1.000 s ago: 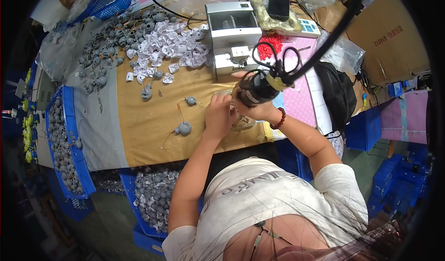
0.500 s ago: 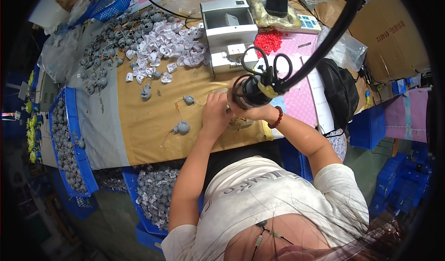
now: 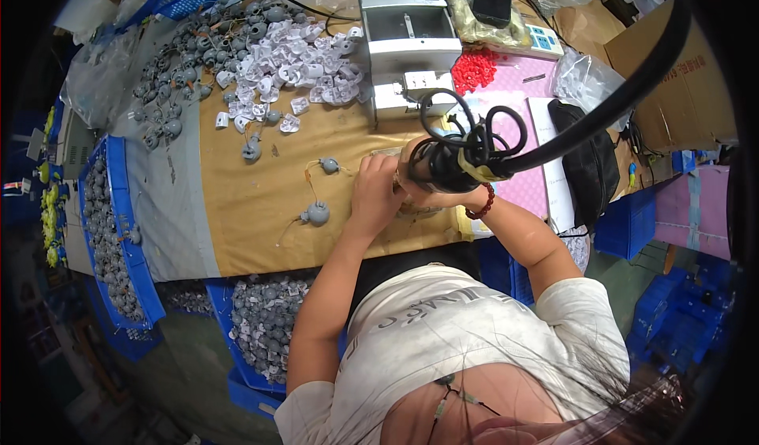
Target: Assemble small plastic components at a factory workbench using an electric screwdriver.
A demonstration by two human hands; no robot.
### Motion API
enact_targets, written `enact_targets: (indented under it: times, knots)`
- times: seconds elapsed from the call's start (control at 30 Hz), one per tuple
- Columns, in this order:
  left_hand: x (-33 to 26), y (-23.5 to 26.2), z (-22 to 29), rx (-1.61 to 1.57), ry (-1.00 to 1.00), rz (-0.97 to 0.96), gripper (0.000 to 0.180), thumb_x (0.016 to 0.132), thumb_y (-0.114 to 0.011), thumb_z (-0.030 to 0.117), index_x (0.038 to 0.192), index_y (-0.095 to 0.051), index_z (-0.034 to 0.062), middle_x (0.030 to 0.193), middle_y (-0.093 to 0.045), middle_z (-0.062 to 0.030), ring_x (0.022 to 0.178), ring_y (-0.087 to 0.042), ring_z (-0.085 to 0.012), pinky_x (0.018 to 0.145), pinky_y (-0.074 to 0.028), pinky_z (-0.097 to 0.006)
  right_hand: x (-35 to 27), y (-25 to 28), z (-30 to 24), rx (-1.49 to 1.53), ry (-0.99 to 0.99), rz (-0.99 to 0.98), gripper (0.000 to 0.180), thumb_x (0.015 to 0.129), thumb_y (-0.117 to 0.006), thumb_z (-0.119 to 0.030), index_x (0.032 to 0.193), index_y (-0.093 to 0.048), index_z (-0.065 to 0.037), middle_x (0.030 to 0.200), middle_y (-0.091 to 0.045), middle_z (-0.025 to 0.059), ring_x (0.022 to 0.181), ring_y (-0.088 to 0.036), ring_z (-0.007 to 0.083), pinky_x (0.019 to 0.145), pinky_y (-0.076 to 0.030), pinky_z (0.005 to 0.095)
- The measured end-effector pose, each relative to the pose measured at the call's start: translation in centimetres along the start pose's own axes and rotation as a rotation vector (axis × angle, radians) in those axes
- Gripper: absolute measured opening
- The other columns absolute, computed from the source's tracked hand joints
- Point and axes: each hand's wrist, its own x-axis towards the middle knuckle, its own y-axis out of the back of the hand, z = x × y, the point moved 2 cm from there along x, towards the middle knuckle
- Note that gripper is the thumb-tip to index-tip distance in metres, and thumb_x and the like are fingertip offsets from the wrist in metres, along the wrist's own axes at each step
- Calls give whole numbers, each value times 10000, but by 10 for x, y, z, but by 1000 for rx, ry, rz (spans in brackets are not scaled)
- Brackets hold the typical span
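My left hand is over the brown-covered part of the table, its fingers curled inward against my right hand. My right hand, with a red bead bracelet at the wrist, meets it from the other side. A black cylindrical device on a thick black cable covers much of my right hand. Its visible fingers are bent; whatever lies between the hands is hidden. To the left of my left hand lie two round grey parts with thin wires, a smaller one and a larger one.
Behind my hands stands a white-and-grey machine. White plastic pieces and grey wired parts are heaped at the back left. Red pieces, a phone and a black pouch lie to the right. A blue tray holds grey parts.
The view has shifted slightly, so the machine and table items appear farther right. My hands stay together in nearly the same place, with only a slight change in the fingers.
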Motion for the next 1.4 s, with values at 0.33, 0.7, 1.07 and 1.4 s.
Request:
enact_targets:
  times: [0.33, 0.7, 1.07, 1.4]
  knots:
    - [-4, -8, 10, 175, 46, 106, 410, 748, -765, 61, 1135, -628, 58, 1168, -618, -110, 1095, -549, -344, 943, -459, -441, 19, 78, -27, 312, -227, 729, 264, 887, -757, -121, 1041, -561, -34, 852, -642, 35, 725, -612, 107, 672, -497, 258]
    - [-20, -16, 6, 214, -97, 181, 361, 783, -765, 69, 1117, -630, 45, 1101, -684, -126, 1112, -601, -334, 938, -494, -435, -29, 21, 15, -127, -125, 353, 268, 905, -721, -79, 1162, -684, -12, 1132, -658, 120, 905, -643, 185, 752, -520, 306]
    - [-19, -13, 4, 149, -91, 180, 344, 797, -758, 51, 1113, -621, 42, 1112, -664, -147, 1086, -618, -344, 910, -508, -432, 19, -16, 40, 522, -367, 395, 161, 1063, -531, -151, 1099, -563, 3, 820, -666, 58, 757, -665, 113, 688, -540, 250]
    - [-180, 140, 15, -483, 434, 514, 462, 908, -613, -119, 1325, -442, -17, 1210, -614, -145, 1079, -643, -193, 903, -539, -307, -10, 100, 44, 307, -173, 386, 287, 1065, -528, -211, 1224, -619, 10, 1018, -716, 109, 922, -682, 166, 828, -545, 296]
